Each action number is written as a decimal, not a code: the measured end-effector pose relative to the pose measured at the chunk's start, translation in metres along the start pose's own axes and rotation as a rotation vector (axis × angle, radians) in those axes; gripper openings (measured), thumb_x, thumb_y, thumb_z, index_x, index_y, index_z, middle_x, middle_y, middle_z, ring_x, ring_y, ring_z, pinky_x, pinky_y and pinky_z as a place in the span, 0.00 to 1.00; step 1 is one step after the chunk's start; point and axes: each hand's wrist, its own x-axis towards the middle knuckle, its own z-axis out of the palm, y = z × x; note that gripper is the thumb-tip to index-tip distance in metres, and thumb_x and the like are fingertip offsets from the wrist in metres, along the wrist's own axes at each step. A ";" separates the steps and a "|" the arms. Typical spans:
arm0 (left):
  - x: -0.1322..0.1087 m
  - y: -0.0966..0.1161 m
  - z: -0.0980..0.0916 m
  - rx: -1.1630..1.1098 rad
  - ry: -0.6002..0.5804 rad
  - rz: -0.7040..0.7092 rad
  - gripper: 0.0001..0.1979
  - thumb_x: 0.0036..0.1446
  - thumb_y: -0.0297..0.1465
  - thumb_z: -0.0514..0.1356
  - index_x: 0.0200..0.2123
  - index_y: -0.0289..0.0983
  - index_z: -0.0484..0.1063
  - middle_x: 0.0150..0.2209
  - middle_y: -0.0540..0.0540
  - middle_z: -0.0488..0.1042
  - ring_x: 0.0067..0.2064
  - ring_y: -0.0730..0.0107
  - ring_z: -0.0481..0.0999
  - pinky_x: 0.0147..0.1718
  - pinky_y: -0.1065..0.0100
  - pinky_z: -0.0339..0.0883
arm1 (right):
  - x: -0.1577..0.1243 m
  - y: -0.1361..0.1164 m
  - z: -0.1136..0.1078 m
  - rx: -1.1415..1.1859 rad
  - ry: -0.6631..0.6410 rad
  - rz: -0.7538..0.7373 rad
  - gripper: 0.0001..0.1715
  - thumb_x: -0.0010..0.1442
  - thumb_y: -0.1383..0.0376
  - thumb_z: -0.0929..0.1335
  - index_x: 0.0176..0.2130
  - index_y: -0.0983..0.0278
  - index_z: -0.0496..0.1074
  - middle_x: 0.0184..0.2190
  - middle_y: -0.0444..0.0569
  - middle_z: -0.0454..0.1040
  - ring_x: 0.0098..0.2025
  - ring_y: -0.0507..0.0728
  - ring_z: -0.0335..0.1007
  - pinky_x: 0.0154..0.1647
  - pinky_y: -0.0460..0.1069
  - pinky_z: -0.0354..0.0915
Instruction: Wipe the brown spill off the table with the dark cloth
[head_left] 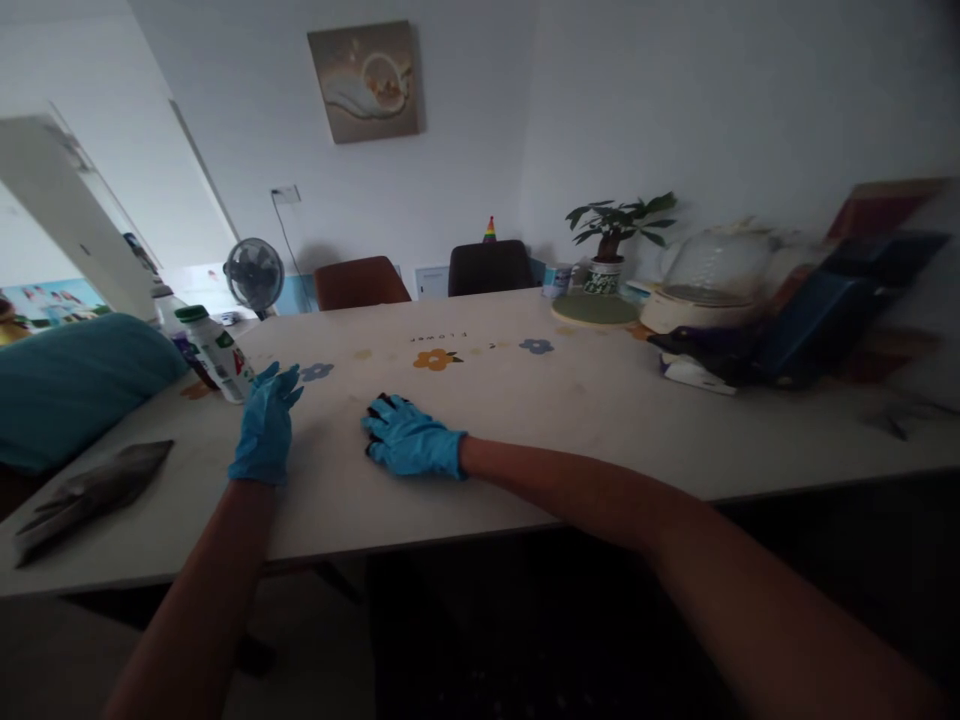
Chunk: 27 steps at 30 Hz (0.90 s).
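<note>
Both of my hands wear blue gloves over a pale table (pixel 525 400) printed with small flowers. My left hand (pixel 264 428) is held upright with its fingers stretched out, just right of a white bottle with a green cap (pixel 217 355), close to it but apart. My right hand (pixel 411 440) lies palm down on the table top near the front edge, fingers curled over something small and dark (pixel 384 402) that shows at the fingertips; I cannot make out what it is.
A dark flat packet (pixel 90 490) lies at the table's left front, beside a teal cushion (pixel 75 385). At the right stand a glass-lidded cooker (pixel 712 285), a potted plant (pixel 611 245) and stacked books (pixel 840 300). Two chairs (pixel 420 278) and a fan (pixel 255 272) are behind.
</note>
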 end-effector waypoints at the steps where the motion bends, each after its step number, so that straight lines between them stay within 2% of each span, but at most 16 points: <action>1: -0.001 0.000 0.002 0.024 0.035 0.024 0.22 0.73 0.27 0.70 0.68 0.36 0.79 0.74 0.32 0.84 0.87 0.50 0.72 0.90 0.41 0.58 | 0.016 -0.011 0.003 0.002 -0.008 -0.008 0.35 0.81 0.50 0.72 0.80 0.51 0.82 0.85 0.52 0.75 0.89 0.74 0.66 0.90 0.67 0.62; 4: -0.003 0.001 0.003 0.086 0.084 0.067 0.20 0.77 0.26 0.67 0.69 0.35 0.78 0.79 0.34 0.79 0.87 0.50 0.70 0.90 0.42 0.55 | 0.057 -0.042 0.011 -0.008 -0.024 -0.011 0.38 0.81 0.44 0.71 0.81 0.51 0.80 0.88 0.49 0.72 0.88 0.73 0.66 0.88 0.64 0.66; 8: -0.005 0.001 -0.004 0.135 0.100 0.100 0.19 0.85 0.31 0.58 0.72 0.38 0.75 0.80 0.40 0.78 0.89 0.52 0.66 0.90 0.41 0.52 | 0.096 -0.069 0.018 -0.050 -0.043 0.007 0.40 0.82 0.38 0.67 0.83 0.42 0.76 0.92 0.38 0.63 0.89 0.74 0.64 0.82 0.70 0.72; 12: -0.002 0.003 -0.005 0.127 0.156 0.066 0.19 0.87 0.40 0.55 0.72 0.42 0.74 0.81 0.39 0.77 0.89 0.51 0.66 0.91 0.43 0.52 | 0.119 -0.077 0.017 -0.046 -0.061 0.020 0.33 0.84 0.42 0.66 0.80 0.37 0.78 0.92 0.32 0.61 0.89 0.74 0.63 0.82 0.73 0.71; 15: -0.001 0.005 -0.003 0.120 0.187 0.028 0.22 0.89 0.42 0.49 0.71 0.40 0.74 0.82 0.37 0.76 0.88 0.50 0.68 0.90 0.43 0.54 | 0.127 -0.074 0.012 -0.023 -0.062 0.048 0.32 0.85 0.46 0.67 0.80 0.37 0.77 0.92 0.34 0.62 0.89 0.71 0.63 0.84 0.74 0.69; 20: -0.002 0.004 -0.002 0.126 0.193 0.012 0.21 0.88 0.37 0.51 0.72 0.37 0.74 0.81 0.35 0.76 0.88 0.49 0.68 0.89 0.41 0.56 | 0.122 -0.045 0.000 0.030 -0.040 0.177 0.35 0.89 0.50 0.68 0.86 0.51 0.72 0.91 0.50 0.66 0.89 0.73 0.64 0.85 0.76 0.67; 24: -0.002 -0.001 -0.004 0.109 0.170 0.021 0.19 0.88 0.38 0.53 0.70 0.38 0.76 0.79 0.34 0.78 0.88 0.49 0.69 0.89 0.40 0.57 | 0.094 0.006 -0.012 0.043 -0.018 0.317 0.35 0.89 0.51 0.72 0.85 0.58 0.74 0.88 0.61 0.69 0.87 0.76 0.66 0.87 0.80 0.63; 27: -0.003 -0.004 -0.006 0.095 0.157 0.033 0.18 0.87 0.41 0.57 0.67 0.38 0.78 0.78 0.29 0.80 0.86 0.48 0.71 0.88 0.41 0.59 | 0.061 0.052 -0.023 0.031 -0.026 0.438 0.35 0.90 0.56 0.66 0.86 0.66 0.71 0.89 0.67 0.65 0.89 0.78 0.62 0.89 0.78 0.59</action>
